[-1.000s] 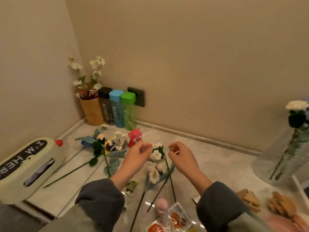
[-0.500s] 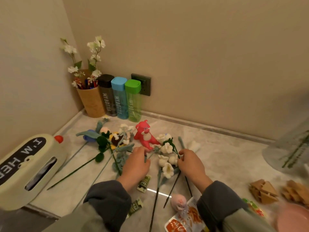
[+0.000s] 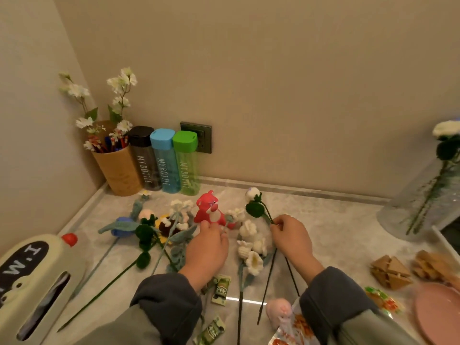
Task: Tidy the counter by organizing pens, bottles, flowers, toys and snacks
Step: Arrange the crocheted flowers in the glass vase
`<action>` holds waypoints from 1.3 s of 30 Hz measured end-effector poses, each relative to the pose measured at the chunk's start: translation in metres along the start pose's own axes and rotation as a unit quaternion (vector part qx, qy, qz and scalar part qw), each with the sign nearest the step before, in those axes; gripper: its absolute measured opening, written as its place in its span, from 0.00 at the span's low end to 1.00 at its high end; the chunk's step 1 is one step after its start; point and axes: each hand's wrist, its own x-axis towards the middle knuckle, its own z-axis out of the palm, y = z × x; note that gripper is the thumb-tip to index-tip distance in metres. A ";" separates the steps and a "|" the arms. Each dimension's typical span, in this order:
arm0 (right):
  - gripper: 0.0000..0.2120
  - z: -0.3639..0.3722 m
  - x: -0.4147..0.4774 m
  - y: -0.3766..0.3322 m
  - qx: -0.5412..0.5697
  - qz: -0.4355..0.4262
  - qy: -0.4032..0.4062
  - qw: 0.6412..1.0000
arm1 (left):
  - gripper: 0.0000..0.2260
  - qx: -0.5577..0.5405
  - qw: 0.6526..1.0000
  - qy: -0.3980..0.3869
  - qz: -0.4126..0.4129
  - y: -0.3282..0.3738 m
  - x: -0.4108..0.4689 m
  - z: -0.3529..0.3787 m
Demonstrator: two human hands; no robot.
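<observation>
At ten o'clock the pens (image 3: 109, 143) stand in their holder (image 3: 119, 173) beside three bottles (image 3: 164, 168): done, I judge. Loose flowers (image 3: 146, 232) lie at nine o'clock of the left hand (image 3: 207, 247), whose grip by the red toy (image 3: 208, 211) I cannot tell. The right hand (image 3: 292, 239) pinches a white-bud stem (image 3: 255, 208); the vase (image 3: 418, 202) stands at three o'clock; snacks (image 3: 220, 287) lie scattered.

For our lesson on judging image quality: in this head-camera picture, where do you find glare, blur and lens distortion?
Head view: dim, warm light overall; a thin white glare streak lies on the counter, low in the frame; the wooden pieces and glass vase at the right edge are smeared; the wide lens makes the three bottles lean leftward.
</observation>
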 end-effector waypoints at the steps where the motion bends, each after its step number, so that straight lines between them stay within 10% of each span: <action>1: 0.05 -0.005 0.001 -0.003 0.016 -0.005 0.026 1.000 | 0.12 -0.020 1.000 0.012 0.002 0.004 0.003 -0.006; 16: 0.10 -0.162 0.021 -0.026 0.213 -0.082 0.187 0.956 | 0.06 -0.311 0.918 0.118 0.215 0.160 0.030 -0.099; 26: 0.09 -0.305 0.020 0.065 0.213 -0.123 0.290 0.925 | 0.04 -0.457 0.852 0.060 0.247 0.319 0.019 -0.069; 39: 0.03 -0.418 0.028 0.142 0.169 -0.193 0.406 0.877 | 0.10 -0.504 0.760 0.204 0.357 0.467 0.002 -0.055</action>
